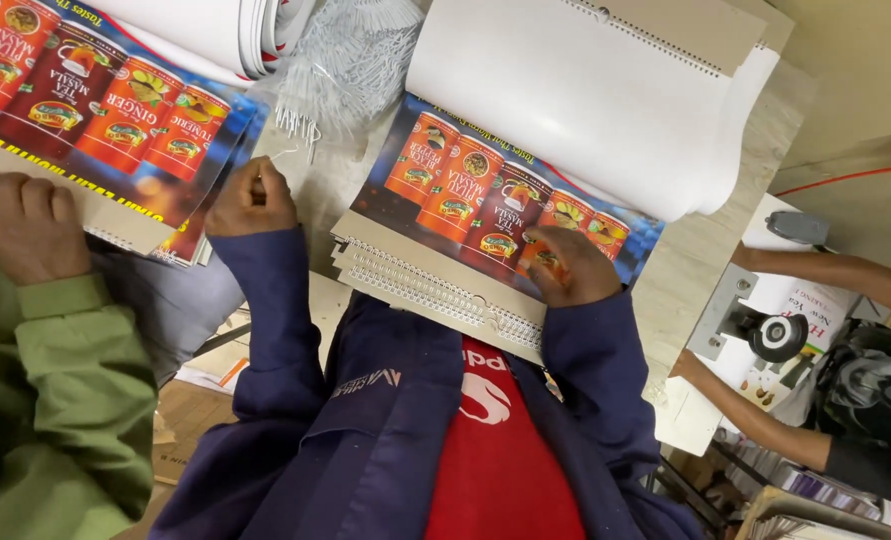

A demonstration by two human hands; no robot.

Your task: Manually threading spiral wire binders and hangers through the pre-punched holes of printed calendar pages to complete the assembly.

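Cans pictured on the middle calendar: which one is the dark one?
The third can from the left. It is dark maroon with a teacup on it, while the others on that calendar are orange-red. It sits just beside the right hand.

Pale worktable (705, 250) is pretty packed: wire-bound calendar stack (445, 270) mid-table, another stack (95, 130) at the left edge, loose binding wires (340, 60) between (tangled heap).

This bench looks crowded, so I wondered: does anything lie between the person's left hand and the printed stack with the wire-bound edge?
Nothing visible does. Only a bare strip of table separates the left hand from the printed stack. The right hand rests on that stack.
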